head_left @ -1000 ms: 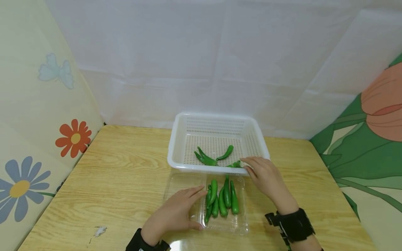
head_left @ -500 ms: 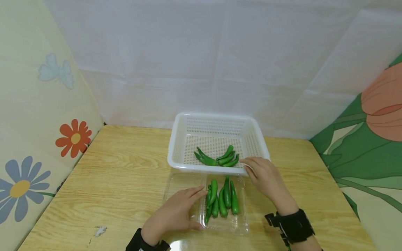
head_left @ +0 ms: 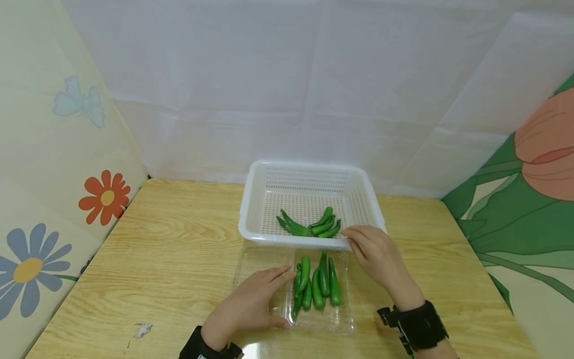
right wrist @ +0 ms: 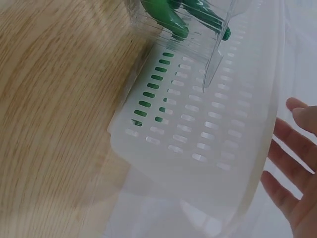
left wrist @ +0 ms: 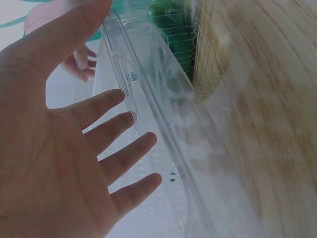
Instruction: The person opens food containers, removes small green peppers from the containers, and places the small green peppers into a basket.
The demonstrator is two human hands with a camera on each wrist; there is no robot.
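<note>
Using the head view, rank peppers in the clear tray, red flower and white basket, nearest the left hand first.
1. Peppers: in the clear tray, right of the left hand.
2. White basket: beyond the tray.
3. Red flower: far left.

White sheet [head_left: 224,89] behind the wooden table [head_left: 193,219]; printed red flower [head_left: 107,198] left; pale tabletop patch [head_left: 143,330], perhaps peeling

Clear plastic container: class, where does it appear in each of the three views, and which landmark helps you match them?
Head: the clear plastic container lies below centre, nearer than the white basket.
Left wrist: the container slants from the top, left of centre, down to the bottom edge.
Right wrist: the container juts in at top centre.
Shared landmark: its green peppers, at the top in both wrist views.
</note>
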